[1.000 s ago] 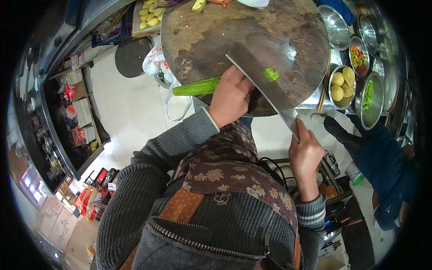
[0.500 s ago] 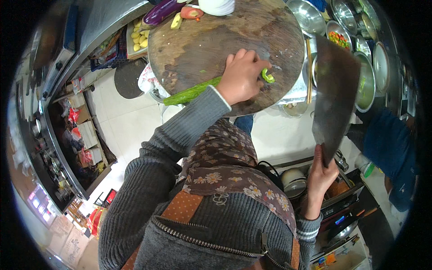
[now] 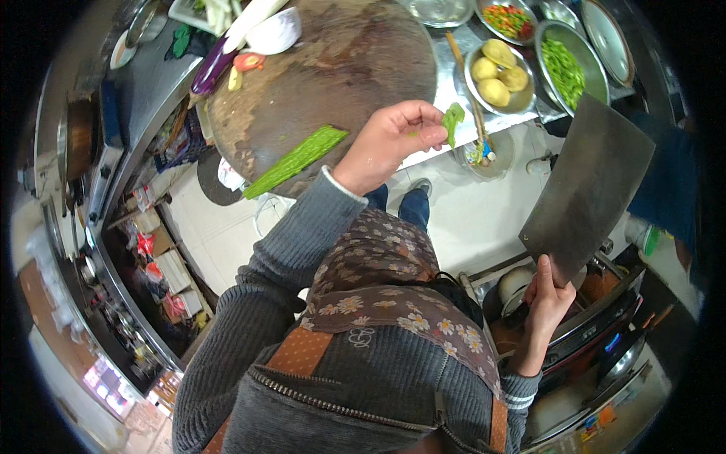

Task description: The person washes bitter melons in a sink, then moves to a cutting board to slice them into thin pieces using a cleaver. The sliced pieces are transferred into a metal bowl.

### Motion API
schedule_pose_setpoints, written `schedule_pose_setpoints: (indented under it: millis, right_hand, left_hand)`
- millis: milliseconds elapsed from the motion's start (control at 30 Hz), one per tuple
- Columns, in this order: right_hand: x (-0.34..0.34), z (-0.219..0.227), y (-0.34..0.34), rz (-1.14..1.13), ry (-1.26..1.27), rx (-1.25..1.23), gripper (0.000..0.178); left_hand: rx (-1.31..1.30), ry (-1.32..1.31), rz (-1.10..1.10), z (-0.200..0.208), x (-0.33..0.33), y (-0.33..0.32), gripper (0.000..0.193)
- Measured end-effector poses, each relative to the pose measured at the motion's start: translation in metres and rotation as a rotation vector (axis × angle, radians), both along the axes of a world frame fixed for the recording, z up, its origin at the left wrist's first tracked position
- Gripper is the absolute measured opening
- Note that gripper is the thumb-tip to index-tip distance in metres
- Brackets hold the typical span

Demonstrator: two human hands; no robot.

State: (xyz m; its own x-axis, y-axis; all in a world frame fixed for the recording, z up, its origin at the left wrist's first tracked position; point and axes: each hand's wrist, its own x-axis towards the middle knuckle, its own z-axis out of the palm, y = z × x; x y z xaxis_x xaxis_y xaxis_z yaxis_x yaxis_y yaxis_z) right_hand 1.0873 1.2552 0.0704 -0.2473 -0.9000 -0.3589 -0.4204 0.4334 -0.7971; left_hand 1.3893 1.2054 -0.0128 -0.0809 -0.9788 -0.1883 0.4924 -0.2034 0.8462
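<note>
My left hand (image 3: pixel 392 144) is raised past the right edge of the round wooden chopping board (image 3: pixel 340 68). Its thumb and fingers pinch a small curled green piece of bitter melon (image 3: pixel 452 125). A long bumpy green length of bitter melon (image 3: pixel 296 161) lies slantwise on the near part of the board, apart from the hand. In my right hand (image 3: pixel 546 299) is a cleaver (image 3: pixel 588 189) by its handle, the broad dark blade pointing up and away, off the board to the right.
A purple eggplant (image 3: pixel 214 68), a carrot piece (image 3: pixel 249 60) and a white vegetable (image 3: pixel 274 32) sit at the board's far left. To the right stand bowls of yellow potatoes (image 3: pixel 495 83), chopped green pepper (image 3: pixel 561 72) and diced red-green pepper (image 3: pixel 505 21). A bin (image 3: pixel 491 155) is below the counter edge.
My left hand has left the bitter melon and lifted off the board to the right with the small piece. The view has shifted rightward; the cleaver stays held at the right.
</note>
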Motion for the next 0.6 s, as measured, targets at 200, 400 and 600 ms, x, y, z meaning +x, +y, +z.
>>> schedule_pose_setpoints:
  millis: [200, 400, 600]
  right_hand:
    - [-0.047, 0.002, 0.014, -0.11, 0.0, 0.021, 0.029]
    - [-0.101, 0.002, 0.032, -0.213, -0.014, 0.012, 0.027]
    - [-0.13, -0.004, 0.037, -0.225, 0.01, 0.027, 0.026]
  left_hand:
    - [-0.118, -0.1, -0.144, 0.012, -0.065, -0.011, 0.019]
    - [-0.218, -0.389, -0.249, -0.019, -0.167, -0.056, 0.029]
    - [-0.43, -1.016, -0.042, -0.047, -0.191, -0.041, 0.037]
